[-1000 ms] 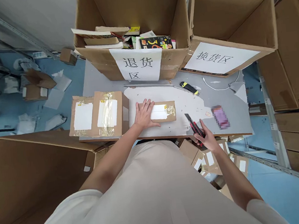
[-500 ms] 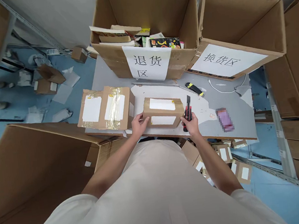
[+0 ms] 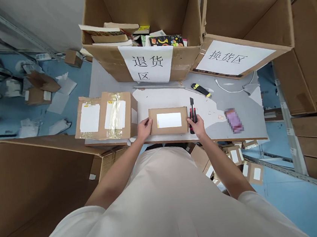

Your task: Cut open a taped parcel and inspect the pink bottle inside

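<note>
A small brown cardboard box (image 3: 153, 123) with one white label facing up is at the table's front edge, between my hands. My left hand (image 3: 145, 129) pinches its left end, thumb on top. At the right end, the fingertips of my right hand (image 3: 197, 125) touch the box while the same hand grips a red and black utility knife (image 3: 192, 111), its tip pointing away from me. Two taped cardboard boxes with labels, a narrower one (image 3: 90, 134) and a larger one (image 3: 107, 133), stand side by side to the left.
At the back stand a large open carton (image 3: 104, 64) with books and another open carton (image 3: 288, 44), both with paper signs. A yellow-black cutter (image 3: 201, 90), a white cable (image 3: 230, 89) and a blurred pink item (image 3: 234, 121) lie on the table (image 3: 250, 131). A big carton (image 3: 45, 175) is at lower left.
The small box has been turned in my hands: two labelled faces showed before, and a single labelled face shows now. The knife stays in my right hand. The view has shifted slightly.
</note>
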`<state>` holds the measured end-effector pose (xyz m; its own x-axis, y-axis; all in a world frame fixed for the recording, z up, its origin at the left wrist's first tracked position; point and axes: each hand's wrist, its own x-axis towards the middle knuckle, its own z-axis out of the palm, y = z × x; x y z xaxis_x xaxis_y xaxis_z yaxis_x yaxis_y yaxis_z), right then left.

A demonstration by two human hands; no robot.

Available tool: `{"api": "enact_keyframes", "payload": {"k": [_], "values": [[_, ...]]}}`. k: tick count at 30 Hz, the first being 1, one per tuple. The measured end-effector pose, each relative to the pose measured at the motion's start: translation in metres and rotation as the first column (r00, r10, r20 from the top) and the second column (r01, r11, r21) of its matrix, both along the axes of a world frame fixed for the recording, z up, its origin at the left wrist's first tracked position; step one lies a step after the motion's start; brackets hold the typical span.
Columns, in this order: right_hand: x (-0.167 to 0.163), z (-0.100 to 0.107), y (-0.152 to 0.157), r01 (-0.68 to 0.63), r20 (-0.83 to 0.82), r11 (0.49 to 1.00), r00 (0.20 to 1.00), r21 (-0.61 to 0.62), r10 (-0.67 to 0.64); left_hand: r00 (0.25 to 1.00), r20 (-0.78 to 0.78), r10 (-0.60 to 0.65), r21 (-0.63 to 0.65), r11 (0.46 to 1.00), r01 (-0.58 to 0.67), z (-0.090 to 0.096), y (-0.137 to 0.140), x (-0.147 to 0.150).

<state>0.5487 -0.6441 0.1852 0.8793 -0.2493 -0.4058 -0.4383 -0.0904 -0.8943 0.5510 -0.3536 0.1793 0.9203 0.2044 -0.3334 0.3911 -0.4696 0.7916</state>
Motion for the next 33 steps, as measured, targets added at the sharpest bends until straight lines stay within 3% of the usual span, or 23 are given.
{"api": "enact_keyframes", "payload": {"k": [3, 5, 8, 10, 13, 18, 22, 25, 29, 31, 33], "values": [[-0.026, 0.001, -0.007, -0.018, -0.007, 0.996, 1.000, 0.092, 0.018, 0.999, 0.018, -0.052, -0.114, 0.992, 0.053, -0.006, 0.011, -0.023], [-0.043, 0.000, -0.009, -0.037, -0.029, 0.993, 0.999, 0.109, 0.040, 0.983, 0.056, -0.173, -0.165, 0.970, 0.180, -0.011, 0.019, -0.041], [-0.057, -0.005, -0.007, -0.062, -0.077, 0.993, 0.995, 0.098, 0.070, 0.952, 0.068, -0.299, -0.084, 0.949, 0.304, -0.021, 0.023, -0.058], [-0.059, -0.008, -0.001, -0.054, -0.101, 0.996, 0.993, 0.072, 0.061, 0.954, 0.045, -0.296, -0.017, 0.955, 0.297, -0.027, 0.022, -0.060], [-0.055, -0.009, 0.008, -0.034, -0.099, 0.999, 0.995, 0.015, 0.035, 0.967, 0.022, -0.255, -0.051, 0.965, 0.256, -0.030, 0.017, -0.056], [-0.038, 0.014, 0.009, -0.001, -0.053, 1.000, 0.999, 0.004, 0.001, 0.973, 0.094, -0.209, -0.008, 0.977, 0.211, -0.006, 0.014, -0.043], [-0.007, 0.040, 0.001, -0.015, 0.025, 0.986, 1.000, -0.165, 0.019, 0.977, 0.152, -0.147, 0.131, 0.983, 0.128, 0.024, 0.006, -0.017], [0.019, 0.047, -0.002, -0.089, -0.011, 0.956, 0.996, -0.280, 0.090, 0.984, 0.094, -0.149, 0.220, 0.967, 0.126, 0.036, -0.002, 0.009], [0.040, 0.043, -0.002, -0.132, -0.044, 0.889, 0.991, -0.439, 0.126, 0.981, 0.054, -0.186, 0.256, 0.952, 0.167, 0.036, -0.011, 0.023], [0.045, 0.040, 0.000, -0.134, -0.044, 0.839, 0.990, -0.527, 0.131, 0.965, 0.155, -0.213, 0.323, 0.934, 0.155, 0.033, -0.016, 0.014], [0.047, 0.038, 0.001, -0.144, -0.056, 0.803, 0.989, -0.579, 0.137, 0.901, 0.298, -0.315, 0.418, 0.892, 0.174, 0.029, -0.022, 0.000]]}}
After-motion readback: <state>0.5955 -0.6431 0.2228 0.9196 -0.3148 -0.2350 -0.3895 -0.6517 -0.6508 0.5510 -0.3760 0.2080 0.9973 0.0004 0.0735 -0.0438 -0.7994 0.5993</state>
